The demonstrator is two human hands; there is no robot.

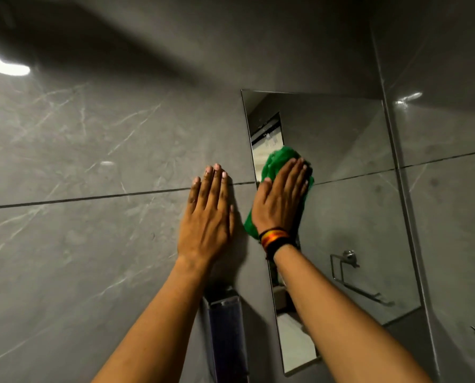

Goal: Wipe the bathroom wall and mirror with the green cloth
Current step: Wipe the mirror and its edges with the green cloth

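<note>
A person's right hand (281, 196) is pressing the green cloth (280, 158) flat-palmed against the mirror's (341, 189) left edge, while the left hand (207, 214), fingers spread and empty, is bracing on the grey wall (92, 161), apparently for balance.

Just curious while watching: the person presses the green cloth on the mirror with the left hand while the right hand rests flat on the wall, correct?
Not quite: the hands are swapped. In the head view the right hand presses the green cloth on the mirror, while the left hand rests flat on the wall.
</note>
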